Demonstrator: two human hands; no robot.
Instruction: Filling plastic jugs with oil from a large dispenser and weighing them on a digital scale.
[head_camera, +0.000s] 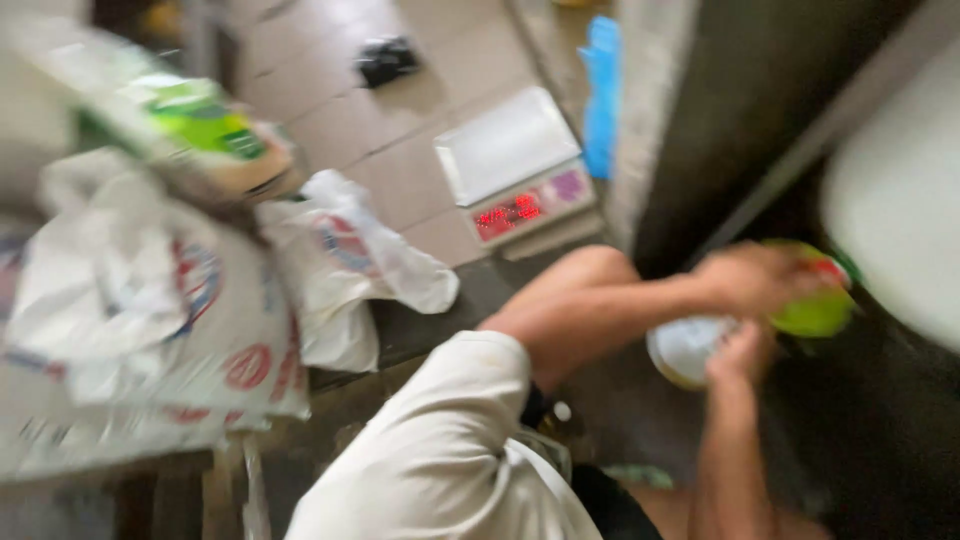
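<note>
Although the view is smeared by motion, we make out the biggest things first: a heap of white woven sacks with red and blue printing (150, 320) at the left, and a crumpled white plastic bag (350, 265) beside them on the floor. Further back sits a white electronic weighing scale with a red lit display (515, 170), with a blue plastic strip (602, 95) just beside it. Our left hand (750, 280) closes over a lime-green rounded plastic container (815, 312) at the right, against a dark surface. Our right hand (742, 352) touches a small round white lid (688, 348) just below; we cannot tell its finger position.
</note>
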